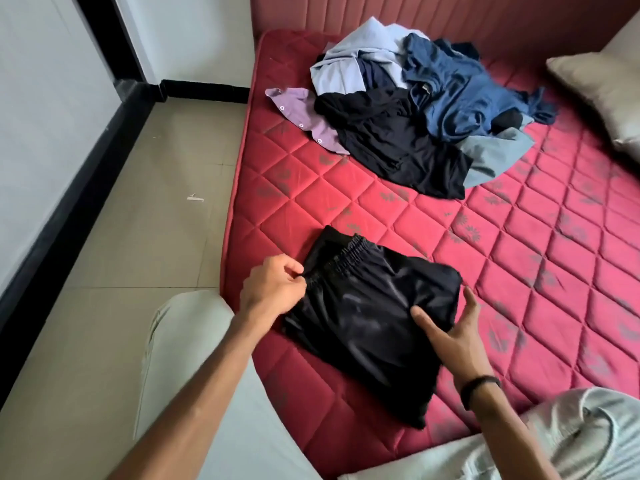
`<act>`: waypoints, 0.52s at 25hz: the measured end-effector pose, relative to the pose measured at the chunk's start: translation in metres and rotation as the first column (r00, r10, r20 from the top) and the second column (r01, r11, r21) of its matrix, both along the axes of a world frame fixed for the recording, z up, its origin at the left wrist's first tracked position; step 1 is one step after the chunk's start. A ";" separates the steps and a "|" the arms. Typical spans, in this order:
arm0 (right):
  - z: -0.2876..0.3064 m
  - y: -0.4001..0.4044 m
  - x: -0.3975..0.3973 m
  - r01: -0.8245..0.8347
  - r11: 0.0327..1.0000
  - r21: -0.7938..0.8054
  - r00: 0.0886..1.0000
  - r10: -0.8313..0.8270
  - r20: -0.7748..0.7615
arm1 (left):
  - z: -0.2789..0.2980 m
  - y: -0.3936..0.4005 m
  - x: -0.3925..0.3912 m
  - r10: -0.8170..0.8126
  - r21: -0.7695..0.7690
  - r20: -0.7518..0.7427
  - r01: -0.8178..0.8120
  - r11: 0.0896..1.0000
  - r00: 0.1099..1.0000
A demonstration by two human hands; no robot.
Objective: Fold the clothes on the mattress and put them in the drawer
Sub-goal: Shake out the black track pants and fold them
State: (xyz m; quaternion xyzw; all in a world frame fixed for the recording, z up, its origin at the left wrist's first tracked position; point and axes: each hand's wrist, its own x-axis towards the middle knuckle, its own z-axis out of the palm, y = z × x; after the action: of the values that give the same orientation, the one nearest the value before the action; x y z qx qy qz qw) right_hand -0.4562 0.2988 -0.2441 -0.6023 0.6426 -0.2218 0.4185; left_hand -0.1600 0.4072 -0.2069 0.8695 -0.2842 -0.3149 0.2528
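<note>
The folding step is in hand, and the first garment looks nearly done. At the left, the left hand pinches the elastic waistband edge of the black shorts, its fingers curled in on that gathered hem. The shorts lie near the front corner of the red quilted mattress, already doubled over into a rough rectangle, waistband toward the far left. To the right, the right hand rests on the shorts' right edge with its fingers spread and fairly straight, the thumb lying across the cloth, seemingly steadying or smoothing the fold; a dark band sits on that wrist. Judging by this, the next move calls for one more tidy fold or a straightening of the waistband corner, then lifting the bundle with both hands so it keeps its shape on the way to the drawer. No drawer or other container shows here, so what it holds cannot be told. Farther back on the mattress the heap of unfolded clothes waits: a lilac buttoned shirt at its left, a black garment in the middle, pale blue and navy pieces behind and right. A beige pillow lies at the far right edge.
</note>
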 end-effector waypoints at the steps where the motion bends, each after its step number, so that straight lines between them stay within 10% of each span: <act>1: -0.002 0.006 -0.007 0.003 1.000 0.003 0.998 -0.003 0.061 | 0.003 0.000 0.001 -0.046 0.079 0.062 0.041 0.996 0.997; 5: 0.015 -0.050 -0.001 -0.194 0.957 -0.214 0.965 0.148 -0.214 | -0.004 0.023 -0.042 -0.173 0.186 0.114 0.150 0.971 0.978; 8: 0.029 -0.088 0.019 -0.416 0.905 -0.090 0.824 0.333 -0.459 | -0.019 0.027 -0.054 -0.068 0.021 0.068 0.066 0.998 0.995; 13: 0.025 -0.034 -0.010 -0.235 0.972 0.001 0.904 0.219 -0.366 | -0.011 -0.036 -0.006 -0.059 -0.263 0.259 0.129 0.956 0.964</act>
State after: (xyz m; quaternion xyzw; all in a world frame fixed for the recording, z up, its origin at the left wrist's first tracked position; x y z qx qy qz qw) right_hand -0.4660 0.2652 -0.2188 -0.7124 0.6295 -0.0700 0.3022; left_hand -0.1655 0.3717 -0.2179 0.8434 -0.3964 -0.1721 0.3194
